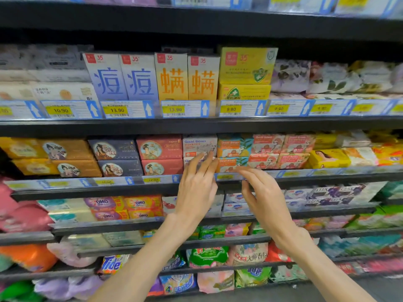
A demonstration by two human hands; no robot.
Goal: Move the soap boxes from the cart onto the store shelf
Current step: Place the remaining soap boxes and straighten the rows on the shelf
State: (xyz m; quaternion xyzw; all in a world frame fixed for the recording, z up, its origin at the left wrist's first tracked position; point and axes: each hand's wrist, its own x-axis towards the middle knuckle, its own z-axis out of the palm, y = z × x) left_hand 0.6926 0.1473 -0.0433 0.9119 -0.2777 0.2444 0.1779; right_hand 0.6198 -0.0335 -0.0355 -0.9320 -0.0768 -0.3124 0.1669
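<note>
Both bare forearms reach up from below. The left hand [196,182] is spread open and empty, fingertips touching the pale grey rectangular cardboard Goat Soap boxes [199,147]. The right hand [265,192] is loosely open, empty too, at the black metal shelf edge [305,177]. The boxes sit two high in their row, long axes running left-right, printed faces out toward us. Looks like tidying after placement. The cart is out of view, so what's left is unclear.

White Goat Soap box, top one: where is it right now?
Head view, centre: the white Goat Soap box sits on the second shelf, between a red box and an orange Goat Soap box, just above the left hand.
</note>
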